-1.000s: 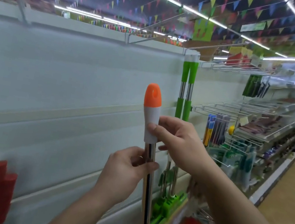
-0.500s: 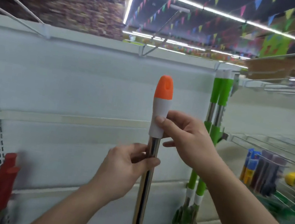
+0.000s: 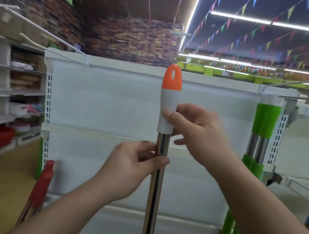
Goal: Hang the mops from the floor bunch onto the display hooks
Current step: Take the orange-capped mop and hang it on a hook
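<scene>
Mop (image 3: 153, 198) upright at centre, held in both hands before the white panel (image 3: 107, 100). Its chrome pole runs down out of view; a white grip and an orange cap (image 3: 172, 82) with a hanging slot top it. The cap's tip sits just under the hook (image 3: 178, 45) that juts from the panel's top edge; blur hides whether they touch.

The left hand (image 3: 130, 172) reaches up from below and grips the chrome pole, thumb laid across the front, fingers curled round the far side. The right hand (image 3: 198, 132) comes in from the right, higher up. It pinches the white grip, with the thumb flat on the front and the forefinger behind, while the lower fingers hang loose beside the pole and clear of it.

Two green mops (image 3: 256, 154) hang side by side at the panel's right edge. Red handles (image 3: 43, 180) lean at its lower left. Shelves (image 3: 0, 89) of blurred goods stand further left.
</scene>
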The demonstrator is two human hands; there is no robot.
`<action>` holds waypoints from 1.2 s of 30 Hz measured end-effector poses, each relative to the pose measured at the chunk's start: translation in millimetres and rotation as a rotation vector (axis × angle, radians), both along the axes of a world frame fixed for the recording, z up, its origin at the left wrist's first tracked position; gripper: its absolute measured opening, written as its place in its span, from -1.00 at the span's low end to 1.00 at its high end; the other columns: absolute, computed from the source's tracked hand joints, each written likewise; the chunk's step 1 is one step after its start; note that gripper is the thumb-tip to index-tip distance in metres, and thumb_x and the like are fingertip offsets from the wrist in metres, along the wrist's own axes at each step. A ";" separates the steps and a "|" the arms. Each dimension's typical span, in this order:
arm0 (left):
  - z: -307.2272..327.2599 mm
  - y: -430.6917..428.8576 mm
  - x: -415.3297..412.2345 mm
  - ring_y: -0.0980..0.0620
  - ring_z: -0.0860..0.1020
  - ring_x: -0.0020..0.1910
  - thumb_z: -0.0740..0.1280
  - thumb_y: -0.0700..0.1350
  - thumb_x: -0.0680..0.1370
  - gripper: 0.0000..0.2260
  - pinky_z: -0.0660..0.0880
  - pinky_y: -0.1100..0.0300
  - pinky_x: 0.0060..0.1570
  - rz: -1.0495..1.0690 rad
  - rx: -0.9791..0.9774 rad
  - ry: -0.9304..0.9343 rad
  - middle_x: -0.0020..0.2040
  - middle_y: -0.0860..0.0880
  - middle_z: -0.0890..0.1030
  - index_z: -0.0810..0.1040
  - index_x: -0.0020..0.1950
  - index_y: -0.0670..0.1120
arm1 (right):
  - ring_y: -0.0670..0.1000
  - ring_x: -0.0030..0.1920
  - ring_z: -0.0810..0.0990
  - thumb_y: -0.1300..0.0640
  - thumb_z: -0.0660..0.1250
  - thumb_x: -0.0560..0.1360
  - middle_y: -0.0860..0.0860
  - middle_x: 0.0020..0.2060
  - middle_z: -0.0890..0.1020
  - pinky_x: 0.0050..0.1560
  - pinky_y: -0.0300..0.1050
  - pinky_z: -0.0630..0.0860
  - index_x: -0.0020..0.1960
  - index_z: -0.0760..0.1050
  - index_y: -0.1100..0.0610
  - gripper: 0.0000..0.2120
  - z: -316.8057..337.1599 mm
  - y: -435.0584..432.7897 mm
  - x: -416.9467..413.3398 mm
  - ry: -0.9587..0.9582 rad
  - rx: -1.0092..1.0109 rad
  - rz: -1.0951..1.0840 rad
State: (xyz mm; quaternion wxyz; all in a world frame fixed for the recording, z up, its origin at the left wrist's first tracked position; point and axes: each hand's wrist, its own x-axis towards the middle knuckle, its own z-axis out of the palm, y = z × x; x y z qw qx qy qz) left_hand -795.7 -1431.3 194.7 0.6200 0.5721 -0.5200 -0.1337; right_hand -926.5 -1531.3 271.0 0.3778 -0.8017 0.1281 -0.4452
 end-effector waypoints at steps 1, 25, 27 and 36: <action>1.9 -0.2 -0.6 0.20 0.64 -0.25 0.49 -0.12 0.52 -0.91 0.49 0.39 -0.23 0.003 -0.006 -0.005 -0.24 0.09 0.71 0.73 0.01 -0.01 | -0.05 -0.19 0.74 -0.06 0.41 0.57 -0.05 -0.16 0.77 -0.08 0.07 0.68 0.07 0.67 0.00 -0.83 2.3 0.1 -0.4 -0.004 -0.009 -0.003; 19.8 -33.1 30.3 0.05 0.71 -0.16 0.48 -0.02 0.53 -0.91 0.64 0.09 -0.09 0.087 -0.045 -0.083 -0.20 0.00 0.75 0.72 0.00 0.02 | 0.04 -0.19 0.75 -0.05 0.39 0.59 0.00 -0.17 0.76 -0.11 0.08 0.68 0.01 0.68 0.04 -0.82 26.4 -25.9 30.5 0.005 -0.003 -0.048; 17.4 -37.8 34.7 0.06 0.70 -0.17 0.48 -0.02 0.53 -0.92 0.64 0.08 -0.09 0.092 -0.036 -0.081 -0.21 0.01 0.75 0.71 -0.01 0.02 | 0.08 -0.15 0.76 -0.04 0.39 0.60 0.02 -0.15 0.76 -0.10 0.11 0.68 0.01 0.68 0.05 -0.82 24.3 -29.1 34.2 0.011 0.004 -0.055; 9.4 -63.5 53.0 0.12 0.66 -0.26 0.48 0.01 0.52 -0.89 0.63 0.02 -0.05 0.104 -0.025 -0.082 -0.27 0.04 0.72 0.71 -0.01 0.02 | 0.07 -0.17 0.75 -0.03 0.37 0.61 0.07 -0.10 0.77 -0.06 0.17 0.68 0.05 0.67 0.11 -0.78 18.1 -43.7 49.9 0.046 0.019 -0.097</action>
